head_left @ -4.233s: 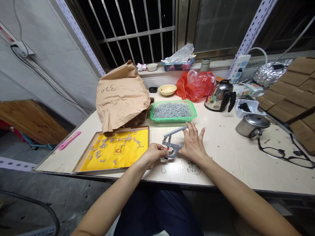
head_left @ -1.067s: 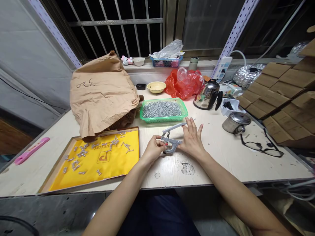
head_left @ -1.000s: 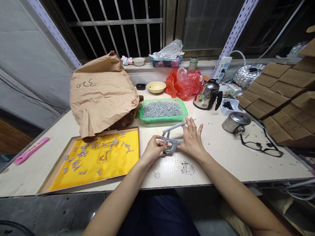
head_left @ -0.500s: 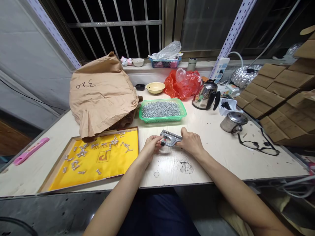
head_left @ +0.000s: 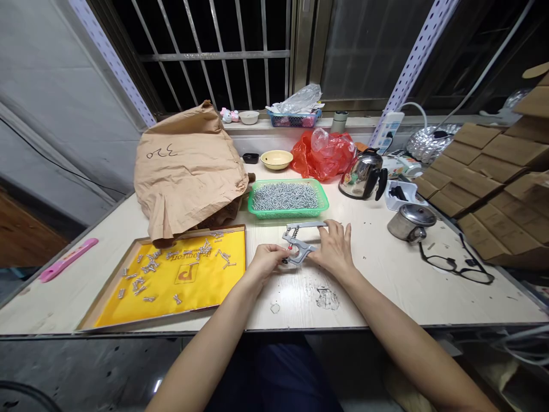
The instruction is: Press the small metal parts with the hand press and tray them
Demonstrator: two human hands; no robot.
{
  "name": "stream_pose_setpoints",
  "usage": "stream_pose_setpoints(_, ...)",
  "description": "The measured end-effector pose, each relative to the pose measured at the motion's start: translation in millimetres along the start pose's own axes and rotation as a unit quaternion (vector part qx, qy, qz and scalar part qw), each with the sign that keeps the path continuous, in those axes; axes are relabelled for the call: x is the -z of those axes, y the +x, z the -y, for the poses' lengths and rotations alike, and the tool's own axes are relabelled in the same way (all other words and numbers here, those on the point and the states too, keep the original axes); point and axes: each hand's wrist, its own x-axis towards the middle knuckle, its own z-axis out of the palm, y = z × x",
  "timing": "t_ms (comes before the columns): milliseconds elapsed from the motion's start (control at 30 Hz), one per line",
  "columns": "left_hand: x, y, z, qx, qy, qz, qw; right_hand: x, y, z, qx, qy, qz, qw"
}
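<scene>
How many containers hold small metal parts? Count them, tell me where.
2: the green basket behind the hand press, the yellow tray left of the left hand. The brown bag may hide more.

Two hands, the left hand (head_left: 266, 260) and the right hand (head_left: 334, 252), and one metal press tool (head_left: 300, 245). One green basket (head_left: 287, 214) and one yellow tray (head_left: 201, 292), their small metal pieces too many to count. One paper bag (head_left: 189, 166), one red plastic bag (head_left: 321, 157), one kettle (head_left: 362, 174), one steel pot (head_left: 409, 223), one pair of glasses (head_left: 454, 266). Two bowls: a yellow bowl (head_left: 277, 159) and a white bowl (head_left: 249, 117).

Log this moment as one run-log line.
left hand: fingertips at head of hand press | right hand: laid on its handles, lever raised | behind: green basket of metal parts
</scene>
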Motion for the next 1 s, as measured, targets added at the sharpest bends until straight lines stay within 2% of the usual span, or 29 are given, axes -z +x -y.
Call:
stream_pose_setpoints(67,4.8,4,-6,-0.026,0.023,-0.057,0.998,-3,0,-3,-0.014,0.004,0.001,1.000)
stream_pose_setpoints(133,12.8,13,-18,-0.081,0.051,-0.103,0.990,-5,0,-7,-0.023,0.004,0.001,1.000)
stream_pose_setpoints(200,22.3,28,-38,-0.151,0.091,-0.146,0.973,-7,0,-10,-0.026,0.003,0.004,1.000)
stream_pose_setpoints(267,31.2,48,-63,-0.193,0.146,-0.189,0.952,-7,1,-12,-0.024,0.007,0.011,1.000)
stream_pose_setpoints(333,38.5,68,-86,-0.181,0.203,-0.211,0.939,-6,1,-12,-0.022,0.014,0.016,1.000)
stream_pose_setpoints(400,45.7,81,-104,-0.146,0.245,-0.202,0.937,-5,1,-12,-0.021,0.020,0.015,0.999)
stream_pose_setpoints(500,62.9,76,-116,-0.133,0.286,-0.175,0.933,-5,0,-14,-0.022,0.022,0.007,0.999)
stream_pose_setpoints(600,90.5,47,-113,-0.143,0.358,-0.129,0.913,-7,-2,-17,-0.017,0.023,0.010,1.000)
stream_pose_setpoints(700,118.8,16,-99,-0.113,0.415,-0.098,0.897,-10,-4,-16,-0.006,0.030,0.016,0.999)
stream_pose_setpoints(833,139.2,-1,-72,-0.070,0.408,-0.162,0.896,-11,-5,-12,0.008,0.038,0.020,0.999)
stream_pose_setpoints(1000,142.2,4,-52,-0.063,0.396,-0.210,0.892,-12,-6,-13,0.010,0.036,0.022,0.999)
